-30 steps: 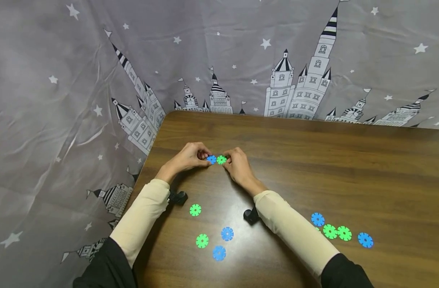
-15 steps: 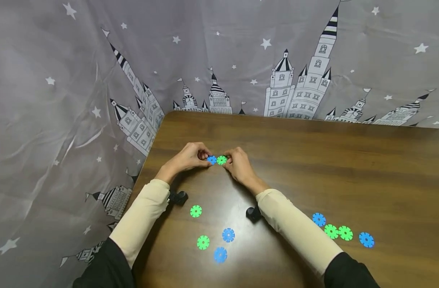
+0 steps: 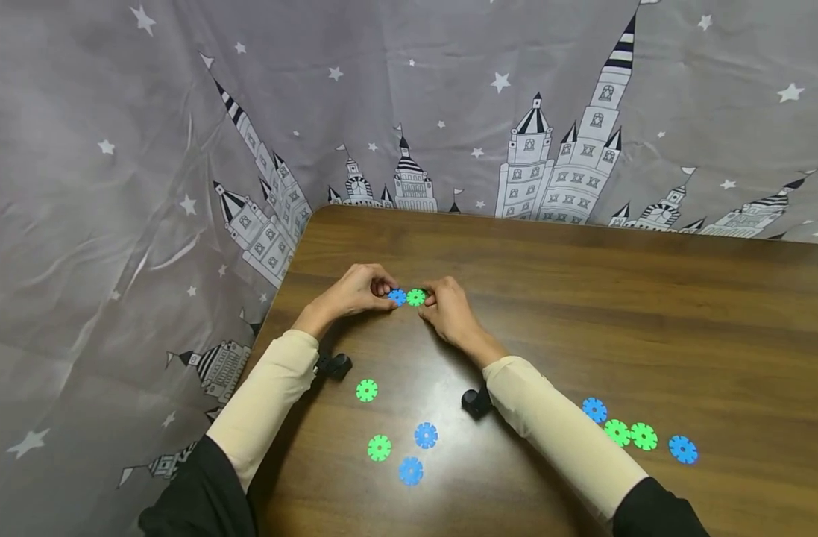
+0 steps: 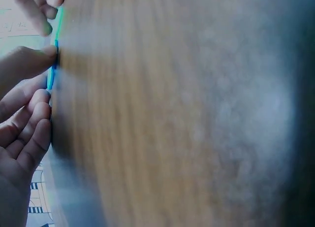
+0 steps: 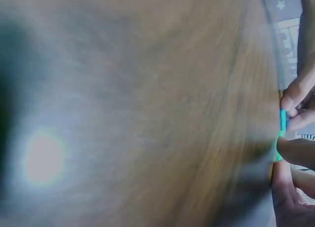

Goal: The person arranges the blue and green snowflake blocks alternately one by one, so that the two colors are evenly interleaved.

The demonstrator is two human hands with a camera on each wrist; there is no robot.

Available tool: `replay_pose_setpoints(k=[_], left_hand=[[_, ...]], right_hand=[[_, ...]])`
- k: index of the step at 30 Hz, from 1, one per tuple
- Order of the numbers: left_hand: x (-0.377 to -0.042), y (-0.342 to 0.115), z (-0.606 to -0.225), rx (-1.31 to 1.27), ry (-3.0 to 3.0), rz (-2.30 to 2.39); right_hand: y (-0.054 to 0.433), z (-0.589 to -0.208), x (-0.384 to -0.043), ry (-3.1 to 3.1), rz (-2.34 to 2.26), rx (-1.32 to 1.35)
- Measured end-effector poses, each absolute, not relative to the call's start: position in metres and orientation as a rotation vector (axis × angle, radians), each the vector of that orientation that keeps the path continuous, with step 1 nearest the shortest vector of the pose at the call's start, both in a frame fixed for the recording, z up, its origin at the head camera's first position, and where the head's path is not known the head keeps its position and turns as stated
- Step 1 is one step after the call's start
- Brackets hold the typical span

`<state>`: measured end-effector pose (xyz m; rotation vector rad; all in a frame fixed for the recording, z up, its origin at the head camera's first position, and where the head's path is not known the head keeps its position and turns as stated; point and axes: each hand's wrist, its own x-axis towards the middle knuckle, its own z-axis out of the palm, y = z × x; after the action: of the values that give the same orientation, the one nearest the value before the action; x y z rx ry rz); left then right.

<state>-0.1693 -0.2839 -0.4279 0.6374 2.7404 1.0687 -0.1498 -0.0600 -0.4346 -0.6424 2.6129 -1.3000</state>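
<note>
My left hand [image 3: 359, 291] pinches a blue notched disc [image 3: 397, 297] by its left side, thumb in front and fingers behind. From the other side my right hand [image 3: 447, 312] pinches a green notched disc [image 3: 416, 297]. The two discs lie edge to edge, nearly flat, close over the table's far left part. In the left wrist view the blue disc [image 4: 52, 72] shows edge-on under the thumb, in line with the green disc [image 4: 59, 22]. The right wrist view has the green disc [image 5: 278, 147] between thumb and fingers, its far edge meeting the blue one.
Loose on the wooden table [image 3: 549, 298] nearer the body lie two green discs [image 3: 366, 390] and two blue discs [image 3: 426, 435]. Beside the right forearm lie more blue discs [image 3: 683, 449] and green discs [image 3: 644, 436]. A grey castle-print cloth [image 3: 442, 97] hangs behind the table.
Both hands keep their pinch on the two discs at nearly the same spot. The right forearm has shifted slightly to the right; the head view sways a little.
</note>
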Motion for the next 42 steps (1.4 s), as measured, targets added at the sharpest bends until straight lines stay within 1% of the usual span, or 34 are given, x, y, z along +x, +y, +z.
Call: replay_pose_setpoints(k=[4,8,14,18,27,36,39,42], left_hand=[[-0.169,-0.284,-0.429,0.625,2.735,1.073],[-0.169,-0.284,-0.430,0.631,2.734,1.076],[-0.168,-0.284,-0.429,0.649,2.738,1.102],[-0.169,-0.284,-0.428,0.651,2.729,1.097],[-0.167,-0.282,-0.422,0.630,2.678,1.116],[-0.173,-0.261,-0.425,0.790,2.687,1.073],[-0.175,-0.258,-0.426,0.805,2.679,1.083],[-0.177,-0.258,-0.427,0.801,2.692,1.057]], right_hand=[[-0.044,-0.433,-0.129,2.553,-1.350,-0.649],[-0.023,-0.427,-0.094,2.481,-1.306,-0.688],[0.001,-0.423,-0.042,2.380,-1.078,-0.999],[0.008,-0.421,-0.021,2.363,-0.935,-1.133],[0.010,-0.423,-0.008,2.379,-0.843,-1.238],[0.011,-0.425,-0.004,2.429,-0.823,-1.262],[0.012,-0.426,-0.005,2.418,-0.885,-1.252],[0.016,-0.427,-0.011,2.380,-1.019,-1.189]])
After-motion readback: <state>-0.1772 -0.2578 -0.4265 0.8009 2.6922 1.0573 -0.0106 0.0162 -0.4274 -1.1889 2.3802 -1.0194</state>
